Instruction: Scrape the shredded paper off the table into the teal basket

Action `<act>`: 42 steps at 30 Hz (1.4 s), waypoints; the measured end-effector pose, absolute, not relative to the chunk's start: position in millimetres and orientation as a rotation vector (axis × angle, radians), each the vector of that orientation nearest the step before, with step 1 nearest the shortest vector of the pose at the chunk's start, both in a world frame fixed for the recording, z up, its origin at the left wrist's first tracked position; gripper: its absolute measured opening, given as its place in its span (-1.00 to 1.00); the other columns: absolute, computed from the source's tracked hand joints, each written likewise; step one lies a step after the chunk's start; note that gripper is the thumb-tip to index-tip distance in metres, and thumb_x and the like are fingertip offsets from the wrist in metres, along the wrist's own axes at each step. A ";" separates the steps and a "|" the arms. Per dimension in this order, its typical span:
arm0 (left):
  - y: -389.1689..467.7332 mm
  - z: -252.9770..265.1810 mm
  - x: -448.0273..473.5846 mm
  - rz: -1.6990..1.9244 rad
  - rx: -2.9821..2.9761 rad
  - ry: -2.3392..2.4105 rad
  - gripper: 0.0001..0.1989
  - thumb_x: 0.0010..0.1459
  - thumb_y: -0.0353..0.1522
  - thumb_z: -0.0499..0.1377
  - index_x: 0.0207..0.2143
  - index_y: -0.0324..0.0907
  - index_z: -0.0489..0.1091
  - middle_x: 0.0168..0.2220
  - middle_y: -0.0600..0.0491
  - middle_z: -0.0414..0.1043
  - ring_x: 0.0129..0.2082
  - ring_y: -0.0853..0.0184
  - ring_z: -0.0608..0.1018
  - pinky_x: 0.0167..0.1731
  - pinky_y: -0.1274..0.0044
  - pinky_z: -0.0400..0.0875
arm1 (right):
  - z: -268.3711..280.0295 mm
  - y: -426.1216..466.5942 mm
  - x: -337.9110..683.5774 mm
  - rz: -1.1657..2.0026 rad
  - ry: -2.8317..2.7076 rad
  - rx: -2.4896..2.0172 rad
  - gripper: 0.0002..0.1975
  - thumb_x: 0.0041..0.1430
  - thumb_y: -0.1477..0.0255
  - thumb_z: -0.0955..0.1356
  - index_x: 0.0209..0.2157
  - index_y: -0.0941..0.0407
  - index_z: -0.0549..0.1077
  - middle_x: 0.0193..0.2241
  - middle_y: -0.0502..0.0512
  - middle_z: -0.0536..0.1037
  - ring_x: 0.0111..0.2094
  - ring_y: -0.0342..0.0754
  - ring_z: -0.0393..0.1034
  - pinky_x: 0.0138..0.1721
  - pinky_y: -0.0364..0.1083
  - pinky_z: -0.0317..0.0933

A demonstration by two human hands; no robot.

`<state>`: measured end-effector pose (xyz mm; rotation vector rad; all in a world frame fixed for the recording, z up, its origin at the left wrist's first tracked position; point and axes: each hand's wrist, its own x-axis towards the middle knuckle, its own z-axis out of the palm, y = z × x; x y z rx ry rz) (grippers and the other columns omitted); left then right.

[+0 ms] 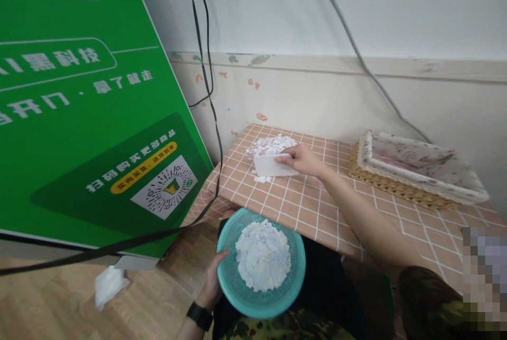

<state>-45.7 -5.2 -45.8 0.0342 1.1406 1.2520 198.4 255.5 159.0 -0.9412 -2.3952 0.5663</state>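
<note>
left fingers (222,256) hold the near basket (301,271), likely steadying it, while right fingers (284,160) pinch a white card (271,167) beside far paper scraps (270,144)

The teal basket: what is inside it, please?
Inside the teal basket is a heap of small, pale scraps; its slotted wall shows around them. The heap covers the middle of the bottom; whatever lies under the top scraps cannot be seen.

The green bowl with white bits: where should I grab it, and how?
I'd hold the bowl by its rim, one hand coming from each side: it's round and wide, and the rim stands clear of the heaped white bits. The left hand holds it on the left.
</note>
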 end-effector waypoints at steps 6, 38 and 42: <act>-0.4 -39.9 -37.0 1.255 0.038 1.118 -0.73 -0.11 -0.30 0.24 -0.35 -0.30 0.53 -0.38 -0.08 0.60 -0.35 0.10 0.59 -0.20 0.31 0.42 | 149.9 256.6 193.4 0.628 -2.345 -0.874 -0.64 0.16 0.22 0.24 -0.50 0.19 0.46 -0.62 -0.04 0.33 -0.55 -0.21 0.12 -0.48 -0.16 -0.05; 7.6 -45.2 -3.1 1.175 0.237 1.004 -0.69 -0.02 -0.25 0.19 -0.32 -0.32 0.52 -0.42 -0.06 0.56 -0.41 0.20 0.52 -0.22 0.36 0.34 | 180.9 246.8 215.4 0.777 -2.455 -0.851 -0.61 0.13 0.17 0.26 -0.56 0.19 0.42 -0.66 -0.05 0.26 -0.60 -0.24 0.05 -0.60 -0.18 -0.09; 8.2 -44.2 -2.0 1.180 0.244 1.006 -0.67 -0.05 -0.23 0.20 -0.32 -0.32 0.52 -0.41 -0.07 0.56 -0.39 0.16 0.52 -0.22 0.33 0.34 | 181.0 242.0 208.9 0.772 -2.523 -0.832 -0.64 0.12 0.23 0.27 -0.59 0.19 0.41 -0.68 -0.06 0.25 -0.61 -0.25 0.07 -0.59 -0.19 -0.08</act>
